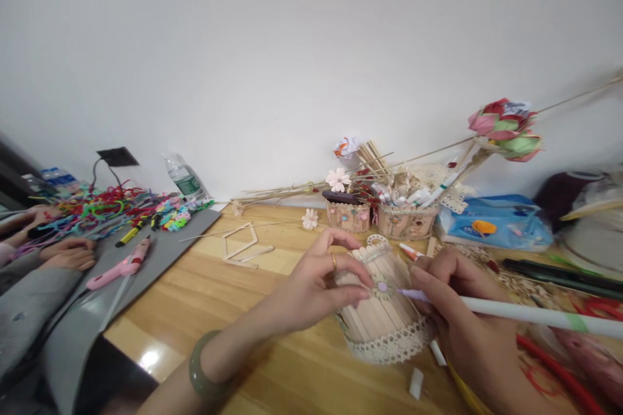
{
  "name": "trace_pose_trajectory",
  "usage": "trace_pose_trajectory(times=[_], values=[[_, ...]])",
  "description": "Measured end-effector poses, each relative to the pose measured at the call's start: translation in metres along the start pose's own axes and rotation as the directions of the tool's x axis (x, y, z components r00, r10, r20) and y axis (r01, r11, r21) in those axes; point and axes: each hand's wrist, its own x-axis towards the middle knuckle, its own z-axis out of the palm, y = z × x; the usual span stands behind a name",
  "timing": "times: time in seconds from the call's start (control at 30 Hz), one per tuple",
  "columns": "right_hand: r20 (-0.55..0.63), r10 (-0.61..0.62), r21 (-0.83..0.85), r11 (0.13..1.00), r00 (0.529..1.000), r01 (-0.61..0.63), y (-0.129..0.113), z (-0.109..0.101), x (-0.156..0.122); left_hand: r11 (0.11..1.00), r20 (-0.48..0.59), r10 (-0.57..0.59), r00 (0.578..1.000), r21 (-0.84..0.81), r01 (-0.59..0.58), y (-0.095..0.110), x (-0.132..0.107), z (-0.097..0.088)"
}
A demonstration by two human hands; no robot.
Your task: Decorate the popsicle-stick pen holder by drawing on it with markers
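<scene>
A container of craft sticks [365, 321] lies tilted on the wooden table, lace trim along its lower edge. A small flower [382, 287] with a pale purple centre and greenish petals sits on its side. My left hand [316, 275], with a ring and a green bangle, grips the container, thumb and index finger beside the flower. Between the fingers of my right hand [462, 311] is a white marker [516, 311] with a green band. Its purple tip points left, close to the flower's right edge; whether it touches is too small to tell.
Two decorated stick boxes [406, 222] stand against the wall, near a blue tissue pack [496, 224] and paper flowers [506, 126]. At left, another person's hands [68, 253] rest by a pink glue gun [124, 266] and colourful pipe cleaners [117, 201]. Loose sticks [241, 240] lie mid-table.
</scene>
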Motion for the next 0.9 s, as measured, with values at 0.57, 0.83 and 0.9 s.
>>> trace_pose_trajectory(times=[0.57, 0.83, 0.9], values=[[0.013, -0.130, -0.330, 0.935, 0.991, 0.127, -0.009, 0.007, -0.004, 0.892, -0.047, -0.281, 0.959, -0.381, 0.243, -0.013, -0.006, 0.005], [0.033, -0.132, -0.373, 0.918, 0.991, 0.134, -0.012, 0.009, -0.004, 0.760, 0.113, -0.365, 0.924, -0.537, 0.366, -0.010, -0.004, 0.007], [0.038, -0.136, -0.390, 0.910, 0.990, 0.140, -0.012, 0.008, -0.004, 0.759, 0.113, -0.373, 0.921, -0.534, 0.373, -0.010, -0.005, 0.006]])
